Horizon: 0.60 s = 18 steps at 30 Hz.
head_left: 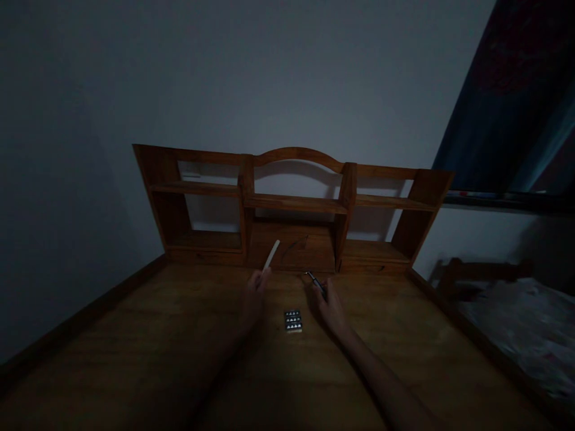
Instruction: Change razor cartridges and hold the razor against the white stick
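The room is dim. My left hand (252,297) is closed on the lower end of a thin white stick (271,254), which points up and to the right above the wooden desk (135,347). My right hand (329,306) is closed on a slim dark tool with a metal tip (315,280), aimed up and left. Between my two hands, flat on the desk, lies a small dark pack with rows of pale dots (293,321). Neither hand touches it.
A wooden shelf unit (294,206) with several open compartments stands at the back of the desk against a pale wall. A raised rim runs along the desk's left and right sides. To the right are a dark curtain (507,102) and a bed with light bedding (525,329).
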Motion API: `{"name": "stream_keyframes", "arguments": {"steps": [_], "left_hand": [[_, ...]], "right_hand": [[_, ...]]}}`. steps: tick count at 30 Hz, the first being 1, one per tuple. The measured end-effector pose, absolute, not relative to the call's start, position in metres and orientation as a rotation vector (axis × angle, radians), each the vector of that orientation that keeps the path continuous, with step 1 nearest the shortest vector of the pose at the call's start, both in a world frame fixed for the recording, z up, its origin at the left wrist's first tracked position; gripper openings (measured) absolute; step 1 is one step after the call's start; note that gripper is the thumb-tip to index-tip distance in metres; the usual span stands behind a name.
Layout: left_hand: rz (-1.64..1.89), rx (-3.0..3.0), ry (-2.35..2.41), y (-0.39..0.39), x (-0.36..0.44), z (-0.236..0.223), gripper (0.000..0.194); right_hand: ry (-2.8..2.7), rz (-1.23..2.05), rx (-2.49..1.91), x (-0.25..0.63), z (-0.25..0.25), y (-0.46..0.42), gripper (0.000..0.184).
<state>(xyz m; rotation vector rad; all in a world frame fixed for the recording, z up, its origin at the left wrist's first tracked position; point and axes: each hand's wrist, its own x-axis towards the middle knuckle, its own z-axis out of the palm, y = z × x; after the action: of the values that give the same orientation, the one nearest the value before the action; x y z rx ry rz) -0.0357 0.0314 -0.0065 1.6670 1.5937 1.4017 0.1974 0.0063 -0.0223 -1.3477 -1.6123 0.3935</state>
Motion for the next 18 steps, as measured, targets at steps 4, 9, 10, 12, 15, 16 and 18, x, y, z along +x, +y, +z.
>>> {"name": "stream_keyframes", "arguments": {"steps": [4,9,10,12,15,16,18], "left_hand": [[1.450,1.682,1.544,0.023,-0.030,0.005,0.045],[1.358,1.822,1.453,0.012,-0.025,0.006,0.043],[1.336,1.850,1.459,0.011,-0.025,0.004,0.043],[1.295,1.908,1.485,0.014,-0.025,0.000,0.041],[1.250,1.987,1.523,0.019,-0.024,-0.007,0.037],[1.244,2.003,1.529,0.020,-0.023,-0.008,0.037],[1.224,2.008,1.518,0.020,-0.023,-0.008,0.039]], "right_hand": [[-1.679,0.468,-1.288,0.186,-0.016,-0.004,0.033],[-1.665,0.501,-1.264,0.186,-0.012,-0.004,0.040],[-1.647,0.502,-1.283,0.188,-0.012,-0.003,0.041],[-1.619,0.501,-1.327,0.190,-0.014,0.000,0.043],[-1.582,0.467,-1.366,0.193,-0.016,0.002,0.045],[-1.575,0.450,-1.372,0.193,-0.016,0.002,0.047],[-1.570,0.415,-1.390,0.194,-0.016,0.002,0.050]]}}
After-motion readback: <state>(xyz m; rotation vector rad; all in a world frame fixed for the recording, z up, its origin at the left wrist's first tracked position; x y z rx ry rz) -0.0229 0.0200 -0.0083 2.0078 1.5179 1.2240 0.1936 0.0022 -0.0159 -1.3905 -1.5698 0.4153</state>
